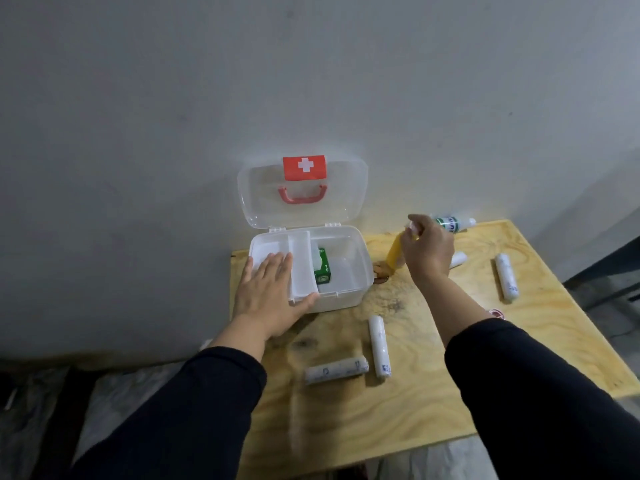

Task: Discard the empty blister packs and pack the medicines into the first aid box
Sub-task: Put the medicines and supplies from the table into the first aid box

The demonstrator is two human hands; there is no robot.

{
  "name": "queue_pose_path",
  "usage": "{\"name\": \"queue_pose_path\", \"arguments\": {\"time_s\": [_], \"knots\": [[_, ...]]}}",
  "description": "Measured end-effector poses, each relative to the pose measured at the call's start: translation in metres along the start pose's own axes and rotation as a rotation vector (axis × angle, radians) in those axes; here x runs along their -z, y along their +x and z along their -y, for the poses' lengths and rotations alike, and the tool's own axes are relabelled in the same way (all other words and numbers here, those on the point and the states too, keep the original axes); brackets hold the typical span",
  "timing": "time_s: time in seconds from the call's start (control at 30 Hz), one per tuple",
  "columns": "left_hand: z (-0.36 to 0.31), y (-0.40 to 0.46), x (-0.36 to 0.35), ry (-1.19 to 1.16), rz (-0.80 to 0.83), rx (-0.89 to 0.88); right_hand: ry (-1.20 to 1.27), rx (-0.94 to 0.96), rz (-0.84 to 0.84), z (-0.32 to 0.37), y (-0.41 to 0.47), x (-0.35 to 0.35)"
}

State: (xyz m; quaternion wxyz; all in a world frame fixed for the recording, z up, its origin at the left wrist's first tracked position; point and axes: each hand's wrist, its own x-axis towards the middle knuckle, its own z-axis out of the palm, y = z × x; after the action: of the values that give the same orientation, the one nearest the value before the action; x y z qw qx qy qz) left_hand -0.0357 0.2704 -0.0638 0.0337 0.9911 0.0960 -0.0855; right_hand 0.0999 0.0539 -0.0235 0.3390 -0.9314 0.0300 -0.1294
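The clear first aid box stands open at the table's back left, its lid with a red cross label leaning on the wall. A white inner tray covers its left half, and a green medicine carton lies inside beside it. My left hand rests flat on the tray and the box's front left corner, fingers spread. To the right of the box, my right hand grips a yellow bottle by its top.
The box sits on a plywood table. A white bottle with a green label lies by the wall. Several white bandage rolls lie around: two near the front, one at the right. Grey wall behind.
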Motion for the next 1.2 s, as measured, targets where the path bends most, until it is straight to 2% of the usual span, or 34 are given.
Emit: {"name": "queue_pose_path", "arguments": {"time_s": [0.27,0.5,0.87,1.0,1.13,1.2], "knots": [[0.000,0.000,0.003,-0.041,-0.033,-0.003,0.067,0.191,0.027,0.055,0.004,0.050],[0.002,0.001,0.001,-0.056,0.001,-0.022,0.188,0.204,0.137,0.086,-0.006,0.028],[0.002,-0.001,0.003,-0.021,0.017,-0.018,-0.021,0.313,0.326,0.058,-0.032,-0.044],[0.001,0.000,0.007,-0.001,0.067,-0.018,-0.037,0.316,0.356,0.056,-0.031,-0.042],[-0.001,0.004,0.026,0.004,0.171,-0.016,-0.073,0.320,0.470,0.058,-0.024,-0.025],[-0.007,0.007,0.043,0.000,0.143,-0.031,-0.100,0.318,0.485,0.057,-0.019,-0.010]]}}
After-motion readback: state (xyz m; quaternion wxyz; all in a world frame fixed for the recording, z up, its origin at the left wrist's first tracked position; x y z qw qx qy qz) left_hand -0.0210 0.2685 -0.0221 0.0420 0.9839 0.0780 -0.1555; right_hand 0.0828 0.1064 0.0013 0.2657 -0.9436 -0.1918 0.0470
